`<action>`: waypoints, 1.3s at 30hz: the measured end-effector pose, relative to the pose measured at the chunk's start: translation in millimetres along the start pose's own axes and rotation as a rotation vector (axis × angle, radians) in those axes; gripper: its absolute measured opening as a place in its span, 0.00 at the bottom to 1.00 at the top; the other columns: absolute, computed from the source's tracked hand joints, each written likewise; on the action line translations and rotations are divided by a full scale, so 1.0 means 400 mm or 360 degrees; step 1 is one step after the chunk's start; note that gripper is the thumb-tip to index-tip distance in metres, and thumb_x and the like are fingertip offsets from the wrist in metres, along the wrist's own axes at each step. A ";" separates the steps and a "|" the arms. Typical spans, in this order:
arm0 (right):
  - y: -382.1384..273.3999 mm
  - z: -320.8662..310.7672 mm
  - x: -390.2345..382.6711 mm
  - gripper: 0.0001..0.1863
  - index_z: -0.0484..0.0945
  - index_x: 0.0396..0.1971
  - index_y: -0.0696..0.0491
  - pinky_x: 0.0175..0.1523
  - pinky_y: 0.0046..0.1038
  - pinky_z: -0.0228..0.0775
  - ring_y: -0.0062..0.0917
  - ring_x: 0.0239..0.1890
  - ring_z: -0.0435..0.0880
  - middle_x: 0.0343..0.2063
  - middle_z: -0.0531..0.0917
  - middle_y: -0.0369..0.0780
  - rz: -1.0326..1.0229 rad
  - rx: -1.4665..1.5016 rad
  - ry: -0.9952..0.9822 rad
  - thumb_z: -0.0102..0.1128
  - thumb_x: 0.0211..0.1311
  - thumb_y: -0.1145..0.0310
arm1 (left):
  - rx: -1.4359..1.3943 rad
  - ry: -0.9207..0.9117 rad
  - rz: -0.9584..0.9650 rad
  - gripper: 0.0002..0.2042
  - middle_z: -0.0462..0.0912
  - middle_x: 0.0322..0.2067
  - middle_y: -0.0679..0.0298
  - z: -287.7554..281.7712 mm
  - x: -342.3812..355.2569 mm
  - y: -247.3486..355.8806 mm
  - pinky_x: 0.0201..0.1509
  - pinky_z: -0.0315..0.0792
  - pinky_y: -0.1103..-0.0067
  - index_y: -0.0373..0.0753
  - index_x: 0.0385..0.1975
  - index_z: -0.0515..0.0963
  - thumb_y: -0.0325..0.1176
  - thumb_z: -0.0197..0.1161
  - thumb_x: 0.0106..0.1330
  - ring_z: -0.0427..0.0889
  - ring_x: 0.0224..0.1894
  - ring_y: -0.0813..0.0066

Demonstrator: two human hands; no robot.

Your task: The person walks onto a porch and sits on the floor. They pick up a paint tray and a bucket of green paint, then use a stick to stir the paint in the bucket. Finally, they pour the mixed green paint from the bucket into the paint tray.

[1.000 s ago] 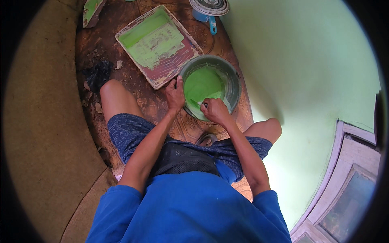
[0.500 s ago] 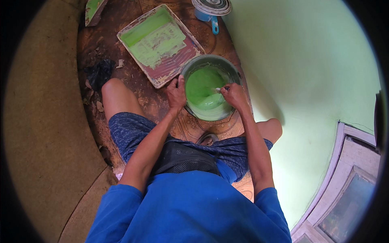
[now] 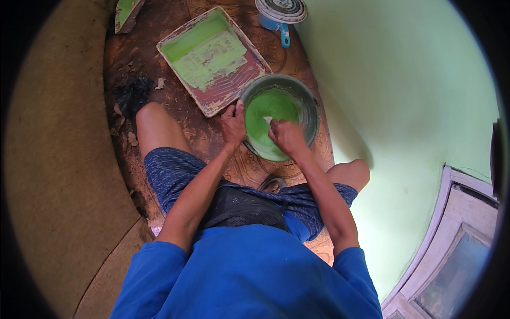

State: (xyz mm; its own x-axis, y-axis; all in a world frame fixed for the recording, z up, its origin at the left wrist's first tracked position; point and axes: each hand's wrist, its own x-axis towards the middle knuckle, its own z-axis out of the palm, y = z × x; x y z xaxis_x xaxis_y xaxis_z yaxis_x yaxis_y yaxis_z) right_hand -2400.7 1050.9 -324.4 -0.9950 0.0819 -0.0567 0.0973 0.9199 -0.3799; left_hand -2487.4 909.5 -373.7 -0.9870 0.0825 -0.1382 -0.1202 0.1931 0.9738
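Observation:
A grey bucket of green paint stands on the brown patterned floor between my knees. My left hand grips the bucket's near-left rim. My right hand is over the paint inside the bucket, closed around a small pale thing, probably a stirring stick, of which only the tip shows.
A rectangular paint tray coated in green lies to the far left of the bucket. A blue-handled tin with a round lid stands at the top. A light green wall runs along the right, a white window frame lower right.
My right hand has moved from the bucket's right rim back toward its middle, over the paint. My left hand has stayed on the rim.

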 end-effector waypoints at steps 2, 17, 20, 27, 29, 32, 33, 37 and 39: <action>-0.014 -0.004 -0.027 0.10 0.77 0.25 0.58 0.29 0.41 0.71 0.45 0.22 0.78 0.16 0.77 0.51 -0.0048 -0.0014 -0.0117 0.52 0.52 0.66 | 0.0038 -0.0021 -0.0040 0.20 0.58 0.14 0.64 -0.004 -0.001 0.010 0.23 0.57 0.75 0.32 0.18 0.64 0.42 0.53 0.66 0.56 0.20 0.78; 0.066 -0.116 0.016 0.13 0.78 0.27 0.58 0.34 0.42 0.71 0.44 0.28 0.79 0.22 0.79 0.52 0.0428 0.0059 0.0018 0.55 0.53 0.61 | 0.0005 -0.0015 -0.0034 0.21 0.56 0.14 0.65 0.000 -0.004 0.013 0.22 0.57 0.76 0.32 0.18 0.64 0.42 0.53 0.66 0.55 0.20 0.80; 0.074 -0.056 0.041 0.12 0.78 0.30 0.57 0.32 0.40 0.71 0.44 0.27 0.79 0.23 0.78 0.51 0.0301 0.0073 0.0107 0.54 0.54 0.63 | 0.0019 -0.0016 -0.0057 0.21 0.56 0.14 0.65 0.000 0.001 0.005 0.22 0.57 0.76 0.32 0.18 0.64 0.42 0.53 0.66 0.55 0.20 0.80; -0.017 0.002 0.011 0.12 0.76 0.31 0.57 0.33 0.41 0.71 0.43 0.26 0.79 0.24 0.78 0.50 -0.0078 0.0033 -0.0090 0.53 0.53 0.65 | 0.0020 -0.0038 -0.0016 0.20 0.59 0.14 0.65 -0.007 -0.001 0.016 0.23 0.57 0.76 0.32 0.18 0.65 0.42 0.52 0.67 0.56 0.20 0.80; -0.033 -0.005 -0.014 0.11 0.76 0.30 0.58 0.32 0.41 0.71 0.43 0.26 0.79 0.23 0.78 0.50 -0.0113 0.0031 -0.0188 0.54 0.51 0.65 | 0.0010 -0.0045 -0.0031 0.20 0.58 0.14 0.65 -0.006 -0.003 0.023 0.23 0.57 0.76 0.32 0.18 0.65 0.42 0.52 0.67 0.56 0.20 0.80; -0.034 -0.028 -0.048 0.11 0.76 0.27 0.58 0.32 0.40 0.71 0.43 0.26 0.79 0.21 0.78 0.51 -0.0089 0.0016 -0.0377 0.55 0.50 0.65 | -0.0010 -0.0036 -0.0020 0.20 0.58 0.14 0.66 -0.006 -0.003 0.019 0.23 0.57 0.76 0.32 0.18 0.65 0.42 0.52 0.67 0.56 0.20 0.80; -0.028 -0.034 -0.056 0.11 0.76 0.26 0.58 0.33 0.40 0.71 0.43 0.26 0.79 0.21 0.78 0.51 -0.0058 0.0004 -0.0395 0.55 0.49 0.65 | -0.0017 -0.0029 -0.0011 0.20 0.58 0.14 0.66 -0.006 -0.002 0.015 0.23 0.57 0.76 0.32 0.18 0.65 0.42 0.52 0.67 0.55 0.20 0.80; 0.031 -0.071 -0.079 0.12 0.78 0.24 0.59 0.34 0.41 0.71 0.44 0.27 0.79 0.20 0.78 0.51 0.0088 0.0007 -0.0463 0.56 0.50 0.64 | -0.0006 -0.0031 0.0002 0.20 0.58 0.14 0.66 -0.004 -0.004 0.024 0.23 0.57 0.76 0.32 0.17 0.64 0.42 0.52 0.67 0.55 0.20 0.80; 0.060 -0.097 -0.070 0.12 0.78 0.26 0.58 0.35 0.41 0.71 0.45 0.27 0.79 0.20 0.79 0.51 0.0145 0.0027 -0.0472 0.56 0.50 0.63 | -0.0004 -0.0043 -0.0025 0.20 0.57 0.14 0.66 -0.005 -0.005 0.031 0.23 0.56 0.76 0.32 0.17 0.63 0.41 0.52 0.67 0.55 0.20 0.81</action>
State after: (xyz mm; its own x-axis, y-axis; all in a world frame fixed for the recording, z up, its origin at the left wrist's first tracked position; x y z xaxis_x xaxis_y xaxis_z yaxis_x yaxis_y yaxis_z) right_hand -2371.3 1085.6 -296.2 -0.9330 0.0457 -0.3571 0.1884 0.9072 -0.3762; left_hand -2486.9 909.8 -361.0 -0.9816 0.1061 -0.1585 -0.1361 0.1920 0.9719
